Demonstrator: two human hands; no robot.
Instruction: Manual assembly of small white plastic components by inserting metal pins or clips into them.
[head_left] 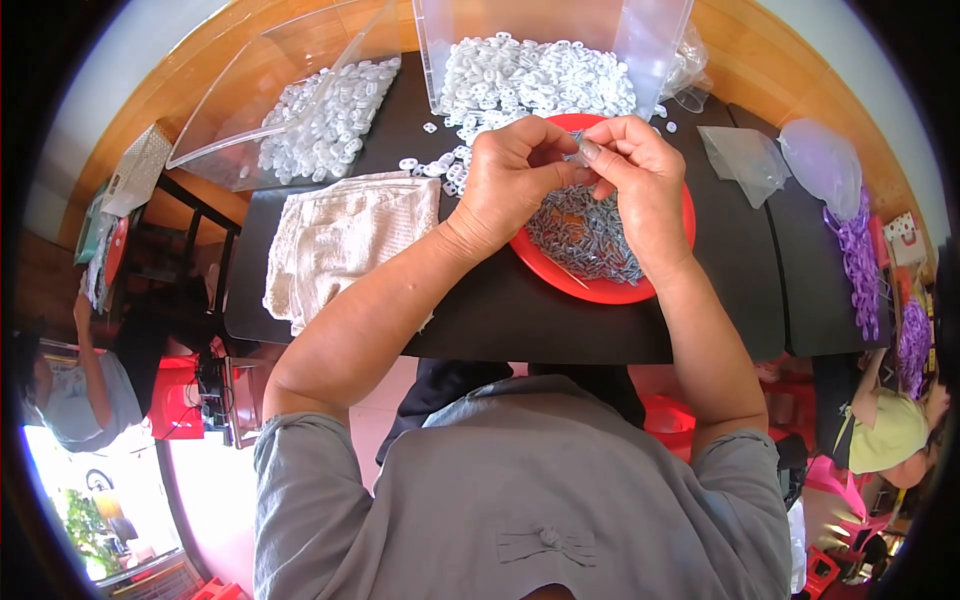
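My left hand (508, 178) and my right hand (642, 182) meet above a red plastic bowl (600, 292), with fingertips pinched close together. Something small and greyish shows between the fingertips, too small and covered to make out. Inside the bowl lies a heap of small, thin grey pieces (590, 245), metallic in look, with a thin pale stick (565, 272) resting near its front edge. White oval pieces with holes (455, 165) are scattered on the table just left of the bowl, near my left hand.
A clear bin (655, 50) and a tilted clear box (215, 140) hold many white pieces. A folded cream cloth (350, 235) lies left on the dark table (480, 330). Plastic bags (745, 160) and purple linked strands (855, 260) are at right. People sit at both sides.
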